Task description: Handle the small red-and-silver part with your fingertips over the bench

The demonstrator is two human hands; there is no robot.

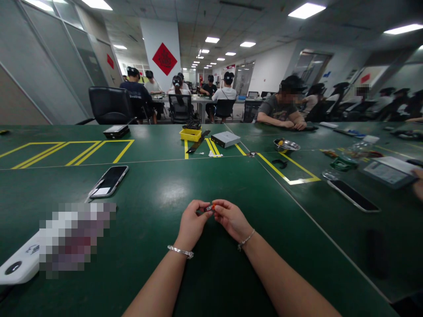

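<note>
Just above the green table, my left hand [194,221] and my right hand [232,219] meet fingertip to fingertip. Between them is a small part [209,208], dark and silvery with an orange-red end on the right-hand side. Both hands pinch it with thumb and fingers, my left at the dark end and my right at the orange-red end. The part is too small to tell its kind, and fingertips cover some of it. Whether it is one piece or two I cannot make out.
The green table [158,237] carries a phone [110,181] and a white device [23,257] at left. Farther off are a yellow bin [191,134], a grey box [226,139] and a metal bowl [287,145]. A second phone [353,195] and bottle [352,156] lie right. A person [280,108] sits opposite.
</note>
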